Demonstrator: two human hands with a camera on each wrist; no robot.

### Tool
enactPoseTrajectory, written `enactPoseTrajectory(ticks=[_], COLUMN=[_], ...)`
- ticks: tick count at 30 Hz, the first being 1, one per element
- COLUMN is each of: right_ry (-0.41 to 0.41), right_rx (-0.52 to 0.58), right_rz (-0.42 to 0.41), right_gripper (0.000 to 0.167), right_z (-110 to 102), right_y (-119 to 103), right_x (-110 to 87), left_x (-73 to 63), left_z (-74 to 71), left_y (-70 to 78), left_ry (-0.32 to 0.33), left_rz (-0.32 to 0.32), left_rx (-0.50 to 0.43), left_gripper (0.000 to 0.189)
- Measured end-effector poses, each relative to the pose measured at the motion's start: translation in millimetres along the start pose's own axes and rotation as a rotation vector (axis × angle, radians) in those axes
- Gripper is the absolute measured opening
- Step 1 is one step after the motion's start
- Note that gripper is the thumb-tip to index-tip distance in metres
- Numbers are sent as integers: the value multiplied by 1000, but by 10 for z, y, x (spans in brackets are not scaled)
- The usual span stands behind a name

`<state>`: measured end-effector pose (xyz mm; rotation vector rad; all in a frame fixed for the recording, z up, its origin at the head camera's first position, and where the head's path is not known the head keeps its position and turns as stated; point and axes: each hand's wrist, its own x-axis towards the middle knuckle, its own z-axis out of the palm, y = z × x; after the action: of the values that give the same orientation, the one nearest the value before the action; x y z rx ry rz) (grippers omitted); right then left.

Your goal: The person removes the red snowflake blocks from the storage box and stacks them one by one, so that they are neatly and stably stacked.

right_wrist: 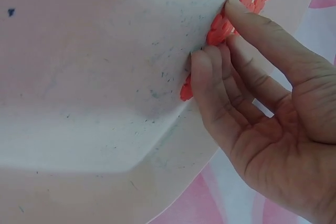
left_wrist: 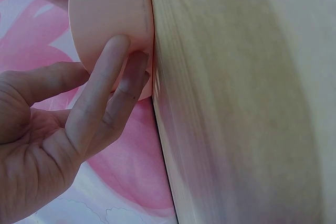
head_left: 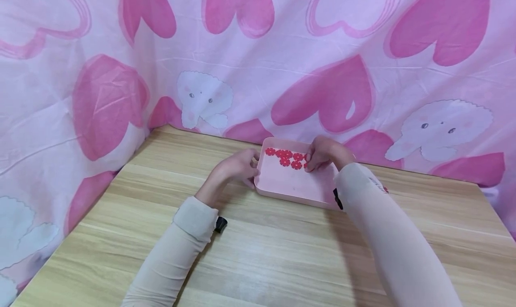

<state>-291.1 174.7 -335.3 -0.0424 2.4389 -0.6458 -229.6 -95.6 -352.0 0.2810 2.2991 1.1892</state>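
My right grip (head_left: 324, 151) closed, pinching red piece (right_wrist: 217, 31) in pink tray (head_left: 290, 181) on desk (head_left: 258, 249); my left grip (head_left: 239, 166) curled against tray end. Risk: I jostle crowded neighbouring pieces (head_left: 285, 161); tray skids if left slackens.

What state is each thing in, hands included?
Tray: open-topped, upright on the table
Red pieces: lying in the tray, some touching
Left hand: touching the tray's left end
Right hand: pinching a red piece in the tray
Cloth: hanging behind the table, wrinkled
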Motion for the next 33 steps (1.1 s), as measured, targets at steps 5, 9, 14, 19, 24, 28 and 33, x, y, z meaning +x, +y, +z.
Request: enactPoseTrajectory(ticks=[5, 9, 14, 19, 24, 28, 33], right_ry=[2, -7, -26, -29, -31, -39, -47], right_rx=[-11, -7, -17, 3, 72, 118, 159], right_rz=[10, 13, -13, -24, -13, -29, -46], right_gripper=[26, 26, 23, 18, 24, 27, 25], right_z=[1, -2, -27, -51, -102, -159, -229], right_y=[-1, 19, 46, 66, 103, 137, 168], right_x=[-17, -23, -18, -17, -58, -113, -179], left_x=[-4, -12, -9, -20, -17, -13, -20], left_z=[8, 14, 13, 12, 10, 4, 4], left_y=[13, 10, 2, 4, 7, 9, 3], left_ry=[-3, 0, 5, 5, -5, -8, -4], left_rz=[2, 1, -1, -2, 5, 4, 4], left_rx=[2, -18, -15, -13, -17, -11, -10], left_gripper=[41, 40, 41, 41, 41, 40, 40])
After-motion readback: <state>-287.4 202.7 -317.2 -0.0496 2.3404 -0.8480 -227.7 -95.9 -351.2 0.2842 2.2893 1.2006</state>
